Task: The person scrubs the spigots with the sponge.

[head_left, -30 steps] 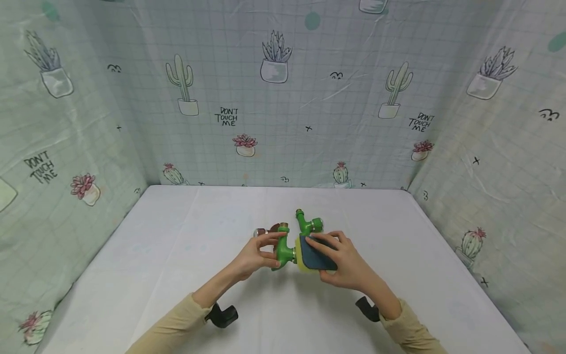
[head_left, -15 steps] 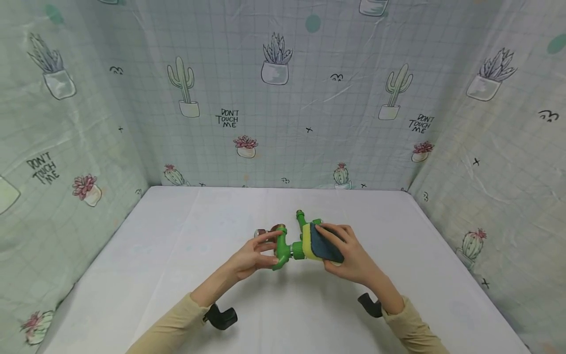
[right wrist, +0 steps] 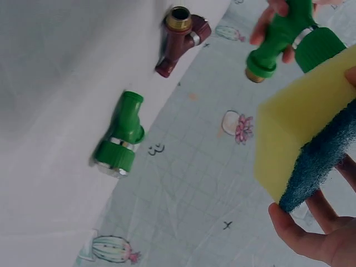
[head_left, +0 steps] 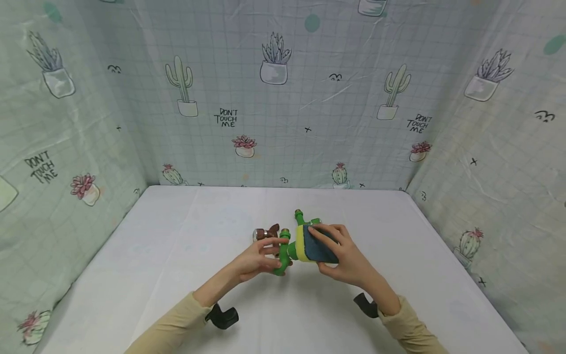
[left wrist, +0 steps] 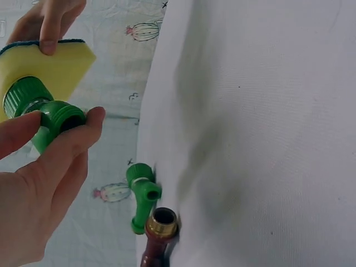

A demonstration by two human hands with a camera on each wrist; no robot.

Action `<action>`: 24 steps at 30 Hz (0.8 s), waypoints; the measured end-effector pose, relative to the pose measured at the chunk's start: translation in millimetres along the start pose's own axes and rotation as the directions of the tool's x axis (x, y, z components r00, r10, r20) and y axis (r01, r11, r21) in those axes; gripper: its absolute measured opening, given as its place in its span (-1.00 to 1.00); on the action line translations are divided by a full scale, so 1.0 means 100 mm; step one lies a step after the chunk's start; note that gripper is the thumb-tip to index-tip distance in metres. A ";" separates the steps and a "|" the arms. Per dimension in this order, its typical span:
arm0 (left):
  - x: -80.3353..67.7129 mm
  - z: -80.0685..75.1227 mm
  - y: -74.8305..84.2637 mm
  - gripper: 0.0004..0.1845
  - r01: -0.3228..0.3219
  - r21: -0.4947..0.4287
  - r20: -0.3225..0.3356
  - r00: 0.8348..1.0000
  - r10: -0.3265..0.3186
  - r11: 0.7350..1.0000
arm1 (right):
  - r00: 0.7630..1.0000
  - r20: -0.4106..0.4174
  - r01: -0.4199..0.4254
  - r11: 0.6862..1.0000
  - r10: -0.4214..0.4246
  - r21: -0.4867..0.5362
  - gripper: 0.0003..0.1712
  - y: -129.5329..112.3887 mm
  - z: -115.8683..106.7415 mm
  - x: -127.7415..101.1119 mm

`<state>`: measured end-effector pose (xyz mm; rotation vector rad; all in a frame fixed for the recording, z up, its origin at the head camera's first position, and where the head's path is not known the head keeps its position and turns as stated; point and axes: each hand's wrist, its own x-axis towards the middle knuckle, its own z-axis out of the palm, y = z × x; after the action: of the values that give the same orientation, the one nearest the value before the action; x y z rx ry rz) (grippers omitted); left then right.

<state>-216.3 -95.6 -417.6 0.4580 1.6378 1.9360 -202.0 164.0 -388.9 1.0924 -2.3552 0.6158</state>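
My left hand (head_left: 254,261) holds a green tap (left wrist: 55,119) by its body, thumb on one side and fingers on the other. The tap's ribbed knob (left wrist: 25,95) points toward a sponge (head_left: 320,247). This sponge has yellow foam on one face and a dark blue scouring pad on the other. My right hand (head_left: 351,258) grips it from the pad side, fingers spread over the pad and edges. In the left wrist view, the yellow foam (left wrist: 55,64) lies right against the knob's end. The tap's threaded brass end (right wrist: 255,74) shows in the right wrist view.
On the white table (head_left: 199,216) behind my hands lie a brown tap (head_left: 267,234) to the left and a second green tap (head_left: 300,217) to the right. Patterned cloth walls (head_left: 283,113) enclose the table's back and sides. Black curved pieces (head_left: 223,317) show beside both wrists.
The sponge has moved right and up off the tap's knob, then back left against its end. The tap in my left hand has turned slightly, and more of the brown tap shows.
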 end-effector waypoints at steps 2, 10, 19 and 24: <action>0.00 0.03 -0.02 -0.40 -0.005 0.070 0.001 1.000 0.005 0.998 | 1.000 0.001 0.027 0.999 -0.027 -0.039 -0.11 -0.03 0.00 0.02; 0.03 0.16 -0.07 -0.44 0.007 0.192 -0.031 1.000 -0.001 0.981 | 0.993 -0.003 0.115 0.976 -0.118 -0.183 -0.12 -0.10 -0.02 0.07; 0.01 0.23 -0.11 -0.55 0.015 0.229 -0.083 0.997 0.004 0.973 | 0.984 0.042 0.177 0.972 -0.173 -0.155 -0.13 -0.17 -0.03 0.08; 0.03 0.24 -0.14 -0.53 0.012 0.228 -0.092 0.996 0.009 0.974 | 0.986 0.045 0.165 0.976 -0.160 -0.139 -0.19 -0.17 -0.02 0.09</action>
<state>-201.7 -73.8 -427.3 0.4612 1.9311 1.7993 -193.2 150.4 -378.5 1.2233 -2.2697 0.3675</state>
